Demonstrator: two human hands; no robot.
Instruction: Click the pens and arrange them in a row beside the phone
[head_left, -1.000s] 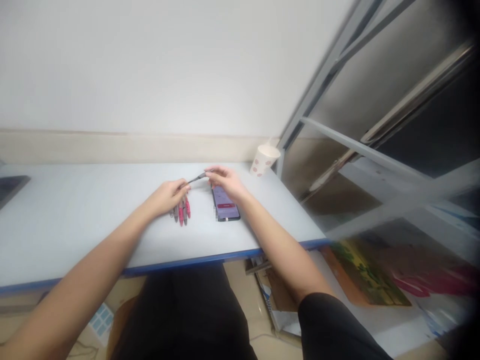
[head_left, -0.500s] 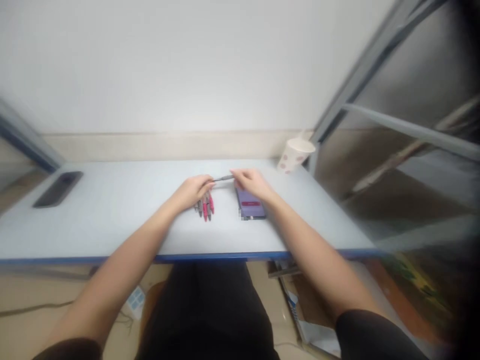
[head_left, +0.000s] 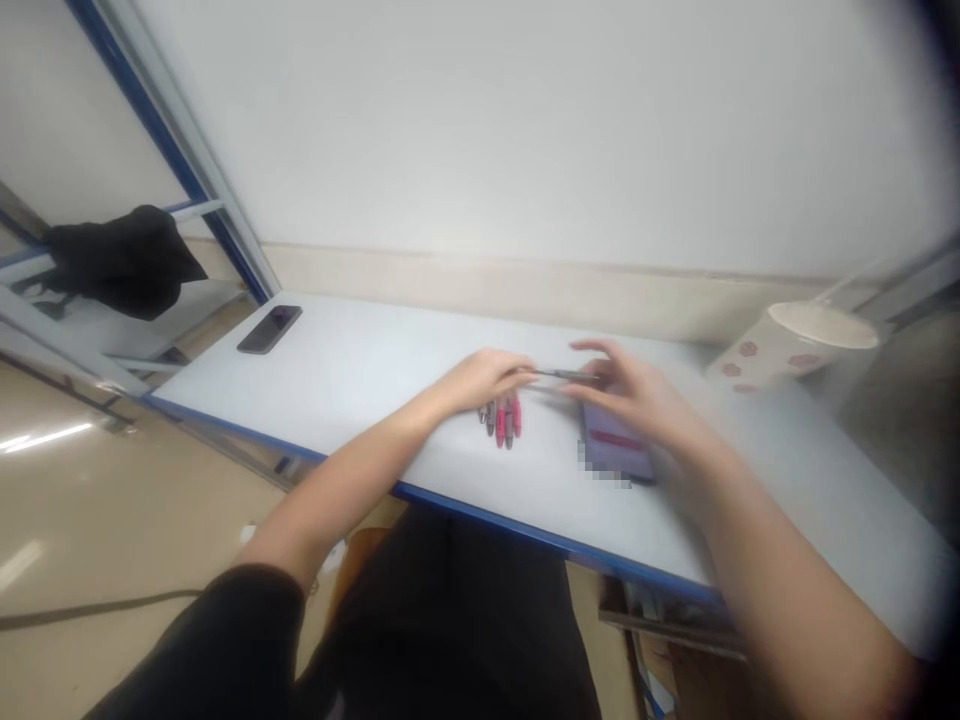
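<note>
My left hand rests on the table over a small bunch of pens, its thumb and fingers pinching one end of a slim grey pen. That pen lies crosswise and points toward my right hand. The thumb and index finger of my right hand are spread apart, with the pen's other end between them; no firm grip shows. Below my left hand, several grey and pink pens lie side by side, their upper parts hidden under it. A purple notebook-like item with a red band lies partly beneath my right hand.
A dotted paper cup with a straw stands at the table's right back. A dark phone lies at the left end of the pale table. Black cloth hangs on the frame at left. A wall rises behind.
My view has turned, so the table appears tilted and the cup closer. My right hand's fingers have spread from their pinch on the pen. My left hand still pinches it.
</note>
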